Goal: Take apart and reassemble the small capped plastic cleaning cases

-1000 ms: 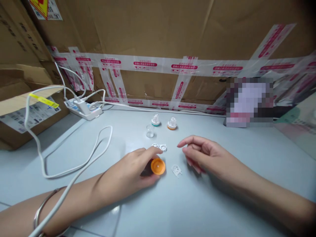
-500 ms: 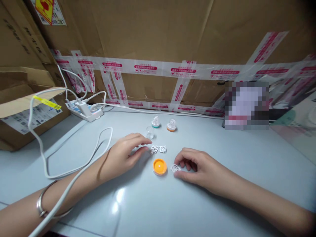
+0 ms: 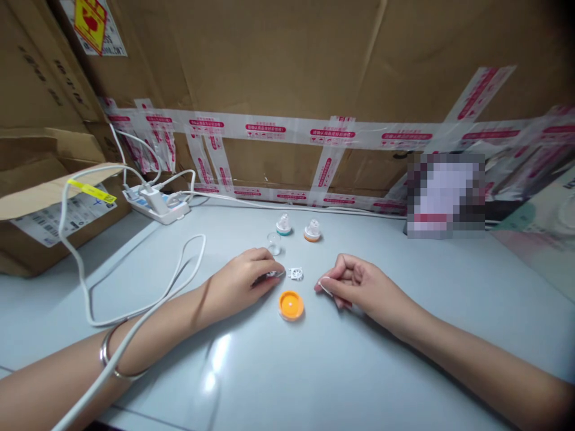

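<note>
My left hand [image 3: 254,275] is closed on a small white openwork piece [image 3: 272,273], mostly covered by the fingers. Between thumb and fingers, my right hand [image 3: 353,281] pinches another white piece [image 3: 326,287], seen nearly edge-on. A third white piece [image 3: 296,273] lies flat on the table between the hands. Nearer to me sits a round orange cup [image 3: 291,305] with a small white spot at its centre. Behind my left hand is a clear dome [image 3: 274,243]. Further back stand two white assemblies, one with a teal base [image 3: 283,224], the other with an orange base [image 3: 312,230].
A white cable [image 3: 130,323] loops across my left forearm to a power strip [image 3: 166,209]. An opened carton [image 3: 90,224] stands at the left, and a large taped cardboard box [image 3: 269,66] walls the back. A blurred upright object [image 3: 444,194] is at the back right.
My left hand has moved right and closed over the left white piece. My right hand has lifted its white piece off the table and tilted it up. The view has shifted slightly.
</note>
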Available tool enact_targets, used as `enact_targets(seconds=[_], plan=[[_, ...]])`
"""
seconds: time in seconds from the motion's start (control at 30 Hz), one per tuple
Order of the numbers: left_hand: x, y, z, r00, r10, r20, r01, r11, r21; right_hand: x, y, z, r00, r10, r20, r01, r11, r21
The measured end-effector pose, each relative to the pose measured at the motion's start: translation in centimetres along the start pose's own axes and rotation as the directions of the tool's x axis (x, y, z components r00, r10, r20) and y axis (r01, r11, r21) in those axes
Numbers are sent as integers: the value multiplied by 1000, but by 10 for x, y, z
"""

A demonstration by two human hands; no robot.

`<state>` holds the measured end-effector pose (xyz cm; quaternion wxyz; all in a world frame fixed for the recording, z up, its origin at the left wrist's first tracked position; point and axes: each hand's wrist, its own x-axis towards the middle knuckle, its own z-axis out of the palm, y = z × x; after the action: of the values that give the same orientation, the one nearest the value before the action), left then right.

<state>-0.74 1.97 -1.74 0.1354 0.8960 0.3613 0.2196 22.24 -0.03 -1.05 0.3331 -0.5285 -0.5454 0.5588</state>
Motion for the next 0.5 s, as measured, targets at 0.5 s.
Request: enact_targets(seconds=[0.5], plan=[[-11,20,-13,963,-115,-246,82,987,-139,-9,-12,11,979,198,51,-192,803,563]])
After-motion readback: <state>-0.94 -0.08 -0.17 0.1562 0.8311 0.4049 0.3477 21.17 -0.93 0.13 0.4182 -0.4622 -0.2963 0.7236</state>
